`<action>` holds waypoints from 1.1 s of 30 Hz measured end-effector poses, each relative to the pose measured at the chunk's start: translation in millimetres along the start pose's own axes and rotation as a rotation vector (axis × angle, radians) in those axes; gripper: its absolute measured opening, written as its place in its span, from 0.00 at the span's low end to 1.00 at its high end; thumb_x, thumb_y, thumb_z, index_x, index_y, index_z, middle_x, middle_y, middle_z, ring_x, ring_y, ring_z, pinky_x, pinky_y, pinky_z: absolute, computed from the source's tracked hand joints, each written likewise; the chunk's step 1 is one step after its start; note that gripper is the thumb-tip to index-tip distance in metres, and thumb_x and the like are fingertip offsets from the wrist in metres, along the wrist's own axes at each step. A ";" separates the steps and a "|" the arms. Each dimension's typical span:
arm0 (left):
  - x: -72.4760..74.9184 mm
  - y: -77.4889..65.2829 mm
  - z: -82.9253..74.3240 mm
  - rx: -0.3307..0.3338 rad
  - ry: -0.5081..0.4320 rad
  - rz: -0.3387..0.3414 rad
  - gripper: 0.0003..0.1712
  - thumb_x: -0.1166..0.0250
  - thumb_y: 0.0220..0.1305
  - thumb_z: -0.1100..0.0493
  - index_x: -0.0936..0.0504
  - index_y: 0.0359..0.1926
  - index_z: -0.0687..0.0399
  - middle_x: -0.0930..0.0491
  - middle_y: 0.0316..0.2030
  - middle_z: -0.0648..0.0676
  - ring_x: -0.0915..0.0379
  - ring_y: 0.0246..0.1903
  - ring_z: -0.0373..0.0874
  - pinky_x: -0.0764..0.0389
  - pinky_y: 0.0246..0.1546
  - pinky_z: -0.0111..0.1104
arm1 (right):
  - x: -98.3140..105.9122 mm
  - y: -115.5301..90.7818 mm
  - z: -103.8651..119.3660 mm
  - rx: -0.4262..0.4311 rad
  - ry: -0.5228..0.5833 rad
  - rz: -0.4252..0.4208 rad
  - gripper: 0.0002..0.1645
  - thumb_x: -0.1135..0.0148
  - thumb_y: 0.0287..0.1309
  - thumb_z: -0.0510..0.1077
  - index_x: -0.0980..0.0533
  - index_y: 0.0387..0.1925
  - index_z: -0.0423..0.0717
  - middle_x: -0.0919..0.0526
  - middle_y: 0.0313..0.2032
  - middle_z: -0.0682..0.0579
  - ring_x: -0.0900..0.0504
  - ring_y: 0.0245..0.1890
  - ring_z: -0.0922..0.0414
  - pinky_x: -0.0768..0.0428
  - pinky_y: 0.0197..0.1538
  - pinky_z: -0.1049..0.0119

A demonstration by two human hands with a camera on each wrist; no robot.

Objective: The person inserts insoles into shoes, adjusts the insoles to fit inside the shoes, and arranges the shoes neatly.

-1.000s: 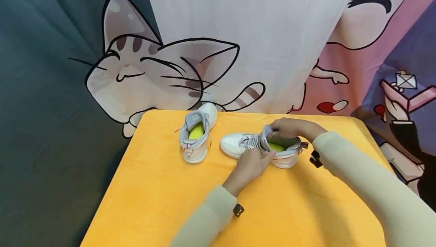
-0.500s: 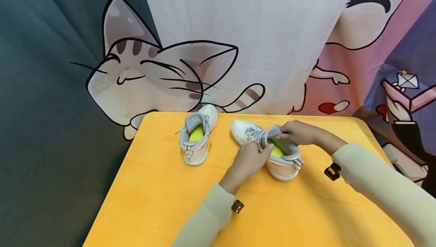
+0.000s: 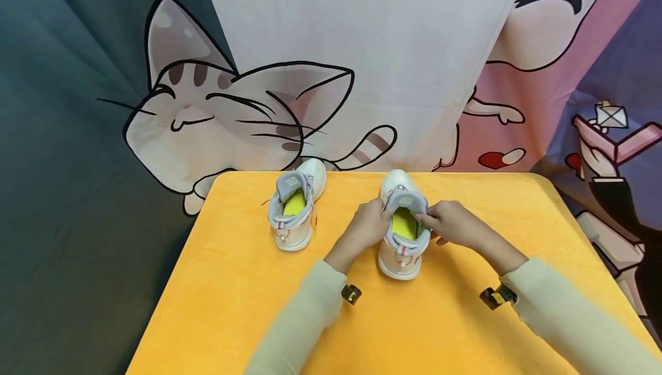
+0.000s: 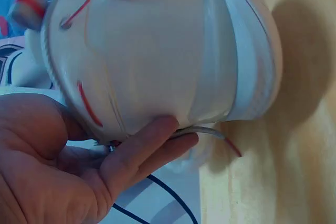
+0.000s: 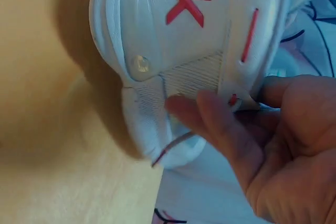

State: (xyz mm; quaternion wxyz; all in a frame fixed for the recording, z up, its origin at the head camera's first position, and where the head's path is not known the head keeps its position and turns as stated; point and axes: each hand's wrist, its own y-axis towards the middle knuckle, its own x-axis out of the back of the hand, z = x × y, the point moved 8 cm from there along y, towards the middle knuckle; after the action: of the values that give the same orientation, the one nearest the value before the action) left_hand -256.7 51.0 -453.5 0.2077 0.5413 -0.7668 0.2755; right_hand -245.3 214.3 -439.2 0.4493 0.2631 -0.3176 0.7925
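A white sneaker (image 3: 398,260) with a grey collar and a yellow-green insole stands on the table, its toe facing the back. My left hand (image 3: 368,224) pinches the left side of its collar, thumb at the opening. On the opposite side my right hand (image 3: 451,223) grips the collar, thumb inside the edge. The left wrist view has the left fingers (image 4: 142,148) lying along the sneaker's outer side beside a loose lace. In the right wrist view the right fingers (image 5: 202,116) press on the side under a red logo (image 5: 186,6).
The matching sneaker (image 3: 295,228) stands to the left, toe towards the back, laces loose. Both are on a yellow-covered table (image 3: 233,306). Behind its far edge hangs a curtain (image 3: 403,65) printed with a cartoon cat.
The held sneaker has turned from pointing left to pointing at the back. My right hand has moved from inside the opening to the right collar edge; the left has stayed on the left side.
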 end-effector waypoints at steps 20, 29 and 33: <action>11.6 32.3 1.5 -0.185 0.111 0.308 0.15 0.42 0.78 0.59 0.22 0.31 0.61 0.38 0.20 0.49 0.39 0.17 0.39 0.33 0.20 0.27 | -32.5 -19.9 22.7 0.000 -0.207 -0.174 0.24 0.38 0.71 0.56 0.15 0.22 0.49 0.19 0.15 0.58 0.23 0.17 0.63 0.28 0.22 0.65; 10.0 39.8 -2.1 -0.288 0.105 0.426 0.18 0.42 0.77 0.61 0.26 0.26 0.58 0.31 0.24 0.50 0.37 0.19 0.38 0.32 0.22 0.27 | -34.6 -19.2 23.4 -0.022 -0.245 -0.177 0.27 0.38 0.69 0.62 0.17 0.18 0.52 0.25 0.12 0.61 0.28 0.15 0.63 0.33 0.21 0.66; 8.4 41.3 -6.3 -0.345 0.107 0.466 0.17 0.41 0.76 0.63 0.24 0.26 0.60 0.28 0.25 0.50 0.36 0.22 0.38 0.32 0.26 0.25 | -34.8 -18.6 30.5 -0.010 -0.298 -0.203 0.31 0.35 0.66 0.63 0.24 0.11 0.54 0.35 0.10 0.62 0.35 0.14 0.62 0.40 0.19 0.68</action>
State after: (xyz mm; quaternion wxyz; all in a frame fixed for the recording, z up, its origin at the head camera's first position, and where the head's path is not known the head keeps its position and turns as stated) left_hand -298.4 59.9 -451.7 0.2681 0.2918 -0.8939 0.2094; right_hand -209.0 180.2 -438.6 0.4763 0.4059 -0.3564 0.6938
